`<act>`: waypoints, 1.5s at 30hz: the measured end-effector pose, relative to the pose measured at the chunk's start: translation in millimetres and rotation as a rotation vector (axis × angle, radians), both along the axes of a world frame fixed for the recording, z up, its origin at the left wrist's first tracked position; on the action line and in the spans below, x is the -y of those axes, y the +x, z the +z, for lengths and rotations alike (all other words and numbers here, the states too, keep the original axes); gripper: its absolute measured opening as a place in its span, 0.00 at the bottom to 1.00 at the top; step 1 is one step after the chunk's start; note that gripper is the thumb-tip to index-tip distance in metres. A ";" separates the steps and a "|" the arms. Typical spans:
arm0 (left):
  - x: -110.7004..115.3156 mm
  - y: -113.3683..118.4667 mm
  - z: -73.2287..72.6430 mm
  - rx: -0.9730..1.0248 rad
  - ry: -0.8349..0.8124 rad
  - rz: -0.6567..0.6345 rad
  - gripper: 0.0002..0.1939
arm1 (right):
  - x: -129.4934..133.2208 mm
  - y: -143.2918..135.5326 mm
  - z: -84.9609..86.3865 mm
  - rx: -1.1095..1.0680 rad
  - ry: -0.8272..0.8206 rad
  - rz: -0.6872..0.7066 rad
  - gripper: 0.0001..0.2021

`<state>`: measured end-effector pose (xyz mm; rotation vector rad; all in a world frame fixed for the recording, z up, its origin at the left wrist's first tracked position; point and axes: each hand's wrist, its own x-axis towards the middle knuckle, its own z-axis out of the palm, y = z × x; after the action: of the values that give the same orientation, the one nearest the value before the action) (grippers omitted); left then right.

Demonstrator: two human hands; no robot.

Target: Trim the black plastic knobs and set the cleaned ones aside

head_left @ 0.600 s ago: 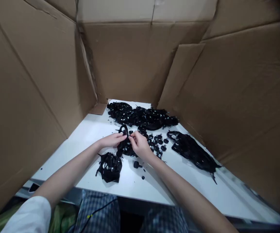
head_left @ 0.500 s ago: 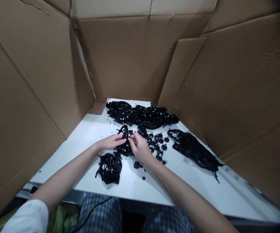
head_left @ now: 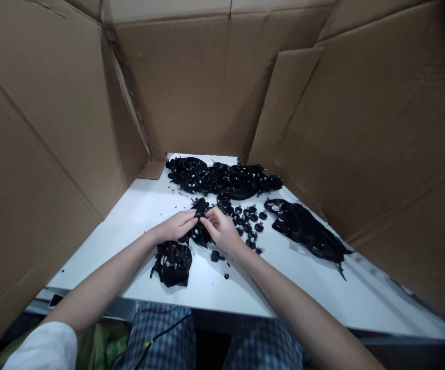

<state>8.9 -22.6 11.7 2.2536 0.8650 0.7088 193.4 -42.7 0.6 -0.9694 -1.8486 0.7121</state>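
Observation:
My left hand (head_left: 176, 226) grips a limp black piece (head_left: 199, 206), rubber or cloth by its look, with the thumb lying along it. From the other side, my right hand (head_left: 222, 231) pinches at the same piece, thumb and forefinger closed; whatever small part lies between those fingertips is hidden. Under both hands sits more dark material (head_left: 201, 237) with shiny bits. Close to my left wrist lies a crumpled black bundle (head_left: 174, 263) dotted with pale specks. Right of my right hand, several small black round knobs with metal studs (head_left: 253, 217) are scattered.
A long heap of black pieces with shiny metal bits (head_left: 222, 180) stretches across the back of the white table (head_left: 129, 277). A flat black bundle (head_left: 307, 228) rests at the right. A larger black knob (head_left: 216, 256) lies in front. Cardboard walls (head_left: 191, 87) enclose three sides.
The view has shifted slightly, so everything sits a little higher. The black piece between my hands has been turned and folded down, and my left fingers now cover more of it.

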 end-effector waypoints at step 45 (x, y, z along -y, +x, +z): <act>12.5 13.2 0.4 0.131 -0.193 0.205 0.09 | 5.6 0.0 3.2 0.005 -0.011 0.022 0.08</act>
<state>22.0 -35.1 12.1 1.9452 1.0622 0.8179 193.4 -48.4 3.8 -0.9598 -1.8646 0.7341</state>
